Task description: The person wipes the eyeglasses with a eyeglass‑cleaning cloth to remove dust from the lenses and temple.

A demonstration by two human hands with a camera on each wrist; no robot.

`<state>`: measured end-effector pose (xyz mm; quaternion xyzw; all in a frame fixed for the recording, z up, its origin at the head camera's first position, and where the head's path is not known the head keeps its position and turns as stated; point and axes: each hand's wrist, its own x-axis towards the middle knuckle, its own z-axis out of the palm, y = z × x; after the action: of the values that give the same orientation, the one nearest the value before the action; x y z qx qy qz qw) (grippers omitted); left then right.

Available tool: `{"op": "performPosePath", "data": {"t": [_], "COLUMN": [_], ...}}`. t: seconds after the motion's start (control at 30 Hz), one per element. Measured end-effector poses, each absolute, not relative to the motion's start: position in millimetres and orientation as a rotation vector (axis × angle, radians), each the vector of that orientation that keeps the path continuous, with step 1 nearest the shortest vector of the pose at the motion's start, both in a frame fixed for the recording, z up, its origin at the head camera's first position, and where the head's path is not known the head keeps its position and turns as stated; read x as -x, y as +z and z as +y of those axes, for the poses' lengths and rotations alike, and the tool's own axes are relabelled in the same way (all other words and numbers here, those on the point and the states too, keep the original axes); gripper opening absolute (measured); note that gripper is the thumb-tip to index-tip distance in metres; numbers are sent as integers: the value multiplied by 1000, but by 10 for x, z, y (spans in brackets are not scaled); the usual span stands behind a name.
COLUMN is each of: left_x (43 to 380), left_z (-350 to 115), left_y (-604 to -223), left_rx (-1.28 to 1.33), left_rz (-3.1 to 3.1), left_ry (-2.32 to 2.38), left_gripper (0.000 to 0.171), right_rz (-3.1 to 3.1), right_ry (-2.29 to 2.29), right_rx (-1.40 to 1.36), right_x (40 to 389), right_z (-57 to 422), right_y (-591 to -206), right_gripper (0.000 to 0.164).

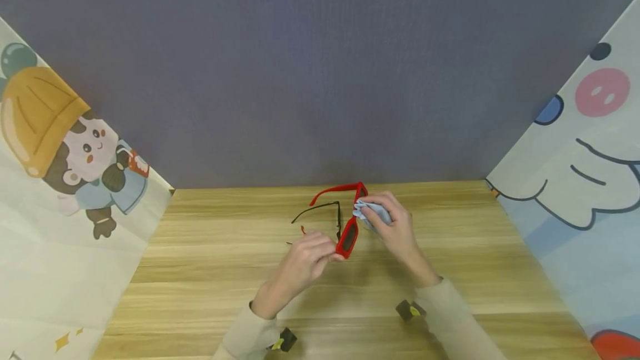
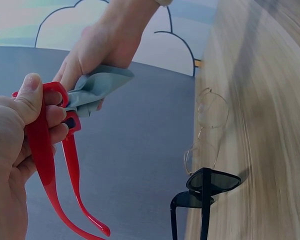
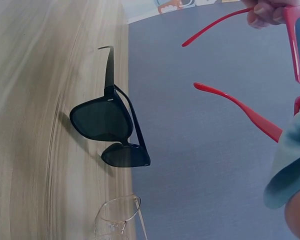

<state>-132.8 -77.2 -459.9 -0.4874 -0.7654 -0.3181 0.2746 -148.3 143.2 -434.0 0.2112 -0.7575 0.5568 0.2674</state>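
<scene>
Red-framed sunglasses [image 1: 348, 238] are held up above the table, their temples extending to the left in the head view. My left hand [image 1: 311, 254] grips them at the near end of the frame, thumb and fingers around the hinge corner in the left wrist view. My right hand [image 1: 395, 224] pinches a light blue cloth [image 1: 378, 213] against the front of the frame, around the bridge and far lens. That lens is partly hidden by the cloth. Below them, black sunglasses [image 3: 102, 120] stand on the table with their temples unfolded.
Thin gold wire-rimmed glasses [image 2: 210, 110] lie beside the black sunglasses on the wooden table [image 1: 210, 271]. A grey panel [image 1: 320, 71] rises at the table's back edge. Cartoon-printed sheets [image 1: 45, 226] flank both sides.
</scene>
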Motion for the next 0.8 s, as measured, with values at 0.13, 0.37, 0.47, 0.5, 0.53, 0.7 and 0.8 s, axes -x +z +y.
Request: {"op": "performPosePath", "data": {"t": [0.13,0.37,0.47,0.5,0.53,0.7,0.8], "left_x": [1332,1339,1333,1332,1330,1317,1308], "left_z": [-768,-767,-768,-768,-766,-762,-766], "left_y": [-4594,-4594,-4591,-4589,-4589,-4588,-4592], "left_rx": [1317,1314,1312,1312,1314,1327,1331], "left_rz": [-2034,-2019,-2029,-2031,-2028,-2004,-1994], "left_ry": [-845,-820,-825,-823,-819,-789,-781], "left_gripper": [10,11,9,9,8,9,12], "right_rz": [-2039,-2039,-2044,-2045,-2048,-2054,-2055], "right_ry": [1506,1476,1491,1506,1520,1598,1618], "right_rx": [-564,-532,-483,-460,-432,-317,-305], "right_x": [1485,1493,1507,1515,1525,1578,1585], "right_z": [1432,1405,1389,1387,1386,1395,1401], "right_y": [-4335,-4332,-4324,-4324,-4324,-4335,-4337], "right_gripper": [23,22,21,20,20,19,19]}}
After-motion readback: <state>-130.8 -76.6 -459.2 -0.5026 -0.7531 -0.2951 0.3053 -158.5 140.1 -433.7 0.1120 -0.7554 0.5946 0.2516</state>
